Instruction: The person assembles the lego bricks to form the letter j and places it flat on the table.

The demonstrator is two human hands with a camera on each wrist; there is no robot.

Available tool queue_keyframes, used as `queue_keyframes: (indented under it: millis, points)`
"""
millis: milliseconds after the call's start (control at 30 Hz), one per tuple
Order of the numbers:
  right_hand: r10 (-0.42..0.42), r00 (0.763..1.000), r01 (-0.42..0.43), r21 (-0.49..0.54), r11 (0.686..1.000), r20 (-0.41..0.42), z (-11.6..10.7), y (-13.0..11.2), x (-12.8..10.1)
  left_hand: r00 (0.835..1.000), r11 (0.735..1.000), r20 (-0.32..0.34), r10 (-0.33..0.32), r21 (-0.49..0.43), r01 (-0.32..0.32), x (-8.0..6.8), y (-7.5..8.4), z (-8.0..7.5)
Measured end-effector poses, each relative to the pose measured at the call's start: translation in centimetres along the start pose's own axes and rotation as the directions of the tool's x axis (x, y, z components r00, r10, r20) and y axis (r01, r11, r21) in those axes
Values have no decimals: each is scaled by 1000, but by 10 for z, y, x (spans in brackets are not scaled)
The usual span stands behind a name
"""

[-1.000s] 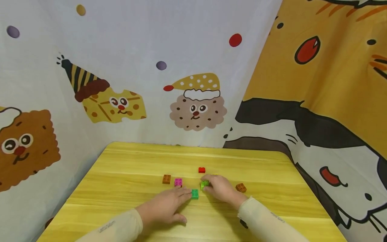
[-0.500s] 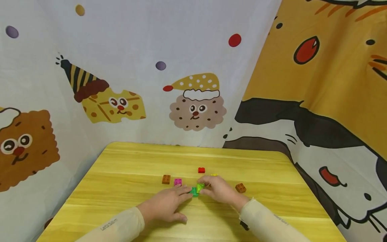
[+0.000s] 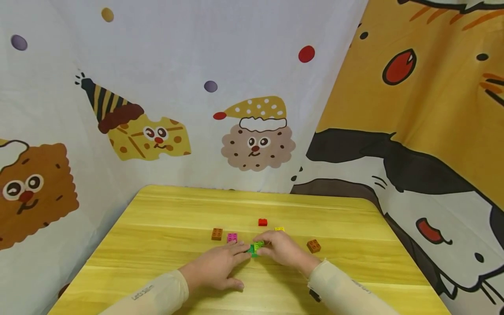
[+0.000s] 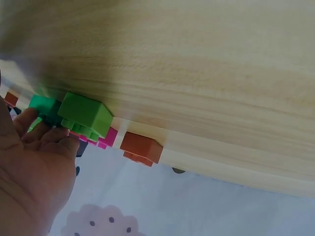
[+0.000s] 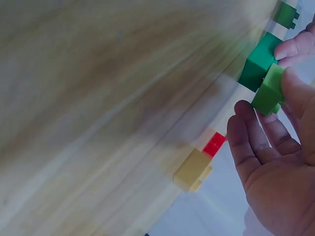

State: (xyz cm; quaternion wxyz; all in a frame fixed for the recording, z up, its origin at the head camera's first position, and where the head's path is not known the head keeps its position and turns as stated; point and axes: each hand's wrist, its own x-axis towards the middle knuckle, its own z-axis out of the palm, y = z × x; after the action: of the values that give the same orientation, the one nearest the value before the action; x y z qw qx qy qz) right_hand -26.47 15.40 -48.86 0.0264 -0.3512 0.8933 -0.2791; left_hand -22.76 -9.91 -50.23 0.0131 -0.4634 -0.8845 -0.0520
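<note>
My right hand [image 3: 289,249] pinches a lime-green toy building brick [image 5: 269,89] between thumb and fingers. That brick overlaps the studded top of a dark green brick [image 5: 259,60]; whether the two are joined, I cannot tell. From the other side, my left hand [image 3: 215,266] lies low over the table, thumb spread away, its fingertips touching the dark green brick. Another green brick [image 4: 84,114] stands beside the left fingers in the left wrist view; in the head view the hand hides it. Just beyond those fingers is a pink brick [image 3: 232,237].
A brown brick [image 3: 217,234] lies left of the pink one. Farther back are a red brick [image 3: 262,222] and a yellow brick [image 3: 279,229], partly behind the right hand. Another brown brick [image 3: 313,246] sits to the right. The wooden table [image 3: 165,218] meets a printed cloth [image 3: 189,175].
The right hand has carried the lime-green brick leftward, from beside the dark green brick to over its top. The left hand has stayed nearly still.
</note>
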Motion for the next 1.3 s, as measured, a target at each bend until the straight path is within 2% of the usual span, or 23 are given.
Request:
queue_keyframes:
  millis: [167,300,400,500,700,800,867,900,967,1033,1067,1133,1233,1300]
  points:
    - [76,997,-73,130,989,-20,6,0,1,1000,1000,-6,10,4,-10,-1,1,2]
    - [155,988,-149,263,953,0,5,2,7,1000,1000,-8,1,9,-1,1,-1,-2]
    - [185,982,-190,320,928,45,-2,4,16,1000,1000,-21,3,23,-3,4,-6,-7]
    - [188,978,-207,340,917,88,-10,6,23,1000,999,-28,9,36,-8,8,-9,-9]
    - [185,977,-209,311,927,104,-12,8,23,1000,999,-15,13,30,-13,9,-7,-10]
    - [192,973,-223,319,921,124,-9,5,22,998,1000,-60,-14,0,14,5,-10,-16]
    - [200,970,-235,333,913,135,-7,3,22,987,996,-137,-82,-34,78,-1,-17,-25]
    - [210,968,-244,330,912,135,-6,2,22,974,991,-184,-131,-60,122,-4,-22,-30]
    - [235,963,-265,326,908,129,-5,0,21,938,973,-262,-228,-102,208,-11,-34,-37]
    - [260,958,-286,313,906,122,-4,0,20,910,950,-282,-306,-153,272,-19,-43,-41]
    - [270,955,-294,308,905,122,-4,1,19,905,942,-271,-327,-166,291,-24,-47,-41]
    - [284,950,-312,308,899,133,-3,1,17,915,935,-215,-343,-174,309,-33,-50,-36]
    - [285,948,-316,322,892,142,-3,3,15,939,941,-135,-317,-173,292,-42,-49,-27]
    - [282,949,-314,331,890,140,-2,4,13,950,950,-110,-292,-152,274,-44,-46,-21]
